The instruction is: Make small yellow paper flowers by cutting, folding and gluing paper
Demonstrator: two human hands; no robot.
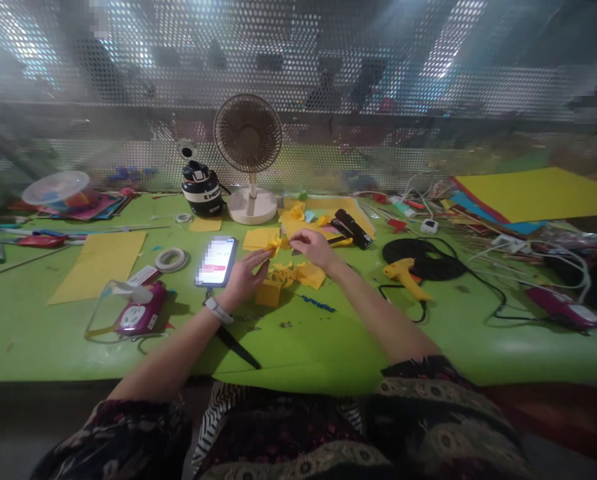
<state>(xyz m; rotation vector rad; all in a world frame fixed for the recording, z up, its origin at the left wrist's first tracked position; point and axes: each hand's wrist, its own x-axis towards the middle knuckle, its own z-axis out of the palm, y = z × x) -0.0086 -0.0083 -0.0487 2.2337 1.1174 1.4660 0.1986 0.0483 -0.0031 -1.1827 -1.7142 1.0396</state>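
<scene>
My left hand (248,272) reaches over the green table with its fingers closed on a small crumpled yellow paper piece (276,244) at the fingertips. Just to its right, my right hand (312,245) has thumb and fingers pinched together; what they hold, if anything, is too small to make out. Below both hands lie more folded and crumpled yellow paper pieces (306,273) and a small yellow paper block (268,293). Flat yellow paper (254,239) lies behind my left fingers. A lit phone (216,261) is beside my left wrist.
A white fan (252,207) and dark jug (202,193) stand behind. Right are a stapler-like dark tool (353,229), yellow glue gun (406,277) and black cable coil (418,259). A tape roll (171,260) and purple power strip (143,310) lie left.
</scene>
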